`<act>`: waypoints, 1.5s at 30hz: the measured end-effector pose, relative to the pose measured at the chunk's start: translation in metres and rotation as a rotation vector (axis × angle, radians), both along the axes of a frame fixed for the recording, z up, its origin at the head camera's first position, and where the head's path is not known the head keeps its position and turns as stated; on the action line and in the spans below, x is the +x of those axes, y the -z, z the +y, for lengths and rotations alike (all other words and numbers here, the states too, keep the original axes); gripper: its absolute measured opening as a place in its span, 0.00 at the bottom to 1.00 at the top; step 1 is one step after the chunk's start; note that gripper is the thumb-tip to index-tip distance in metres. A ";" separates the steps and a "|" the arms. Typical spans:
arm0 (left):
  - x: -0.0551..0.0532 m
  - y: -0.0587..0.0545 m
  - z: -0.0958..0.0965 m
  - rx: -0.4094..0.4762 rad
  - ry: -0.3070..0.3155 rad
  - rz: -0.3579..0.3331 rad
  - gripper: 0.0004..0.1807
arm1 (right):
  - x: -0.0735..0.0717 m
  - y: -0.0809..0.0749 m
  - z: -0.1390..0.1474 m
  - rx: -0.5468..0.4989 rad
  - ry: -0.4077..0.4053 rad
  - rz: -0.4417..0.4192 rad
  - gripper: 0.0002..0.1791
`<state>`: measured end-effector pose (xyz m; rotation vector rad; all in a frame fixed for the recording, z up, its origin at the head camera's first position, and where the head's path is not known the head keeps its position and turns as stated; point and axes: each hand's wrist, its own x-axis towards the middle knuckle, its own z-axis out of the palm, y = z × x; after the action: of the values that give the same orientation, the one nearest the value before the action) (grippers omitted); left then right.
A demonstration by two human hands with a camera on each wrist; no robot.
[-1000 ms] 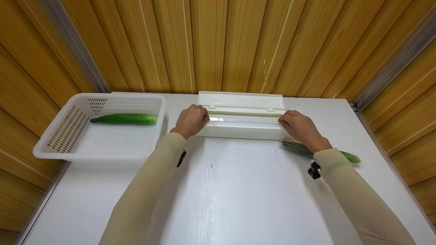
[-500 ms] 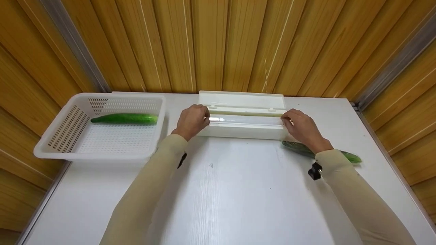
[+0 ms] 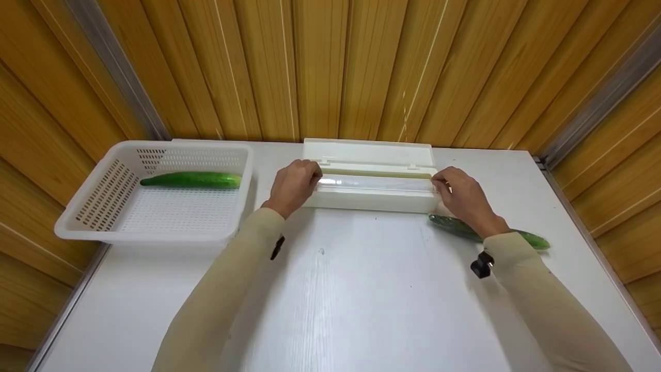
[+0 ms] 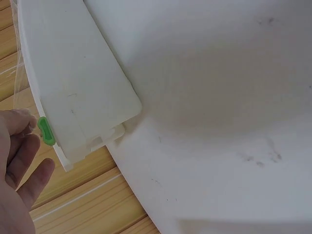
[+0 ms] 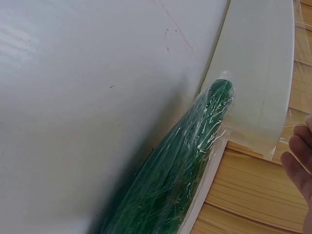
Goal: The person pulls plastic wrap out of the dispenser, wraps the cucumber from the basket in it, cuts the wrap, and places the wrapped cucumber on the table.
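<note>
A white cling film dispenser lies near the back of the table, its lid tipped back. Clear cling film spans its top and also shows as a thin sheet in both wrist views. At the dispenser's left end my left hand pinches the film's edge between thumb and finger; a green slider sits close to these fingertips. My right hand pinches the film at the right end. Below that wrist lies a cucumber wrapped in film, partly hidden by the hand in the head view.
On the left stands a white perforated basket with an unwrapped cucumber in it. The white table ends at a wood-patterned wall behind the dispenser.
My right fingertips have shifted slightly to the right along the film. The left hand has barely moved, and the dispenser, basket and cucumbers stay in place.
</note>
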<state>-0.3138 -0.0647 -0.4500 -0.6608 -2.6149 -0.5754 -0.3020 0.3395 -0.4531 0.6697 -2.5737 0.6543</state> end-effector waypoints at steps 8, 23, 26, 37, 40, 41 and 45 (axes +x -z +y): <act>0.011 0.005 0.003 0.050 -0.002 0.032 0.02 | 0.009 0.007 0.008 -0.004 -0.017 0.076 0.05; 0.035 0.018 -0.004 0.107 0.050 0.146 0.04 | 0.027 0.013 0.014 -0.005 -0.029 0.161 0.06; 0.040 0.021 -0.004 0.124 0.054 0.189 0.05 | 0.031 0.017 0.014 0.001 -0.065 0.204 0.08; 0.055 0.043 -0.005 0.240 -0.008 0.231 0.08 | 0.040 0.031 0.008 -0.111 -0.062 0.174 0.11; 0.058 0.049 -0.006 0.252 -0.012 0.244 0.09 | 0.042 0.033 0.007 -0.104 -0.064 0.189 0.11; 0.059 0.049 -0.006 0.254 -0.012 0.251 0.09 | 0.042 0.033 0.007 -0.098 -0.067 0.196 0.12; 0.060 0.049 -0.006 0.250 -0.004 0.292 0.10 | 0.045 0.033 0.009 -0.074 -0.074 0.201 0.12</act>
<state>-0.2535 -0.0708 -0.4991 -0.6082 -2.2283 -0.7308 -0.2569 0.3480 -0.4857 0.7676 -2.3391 0.6661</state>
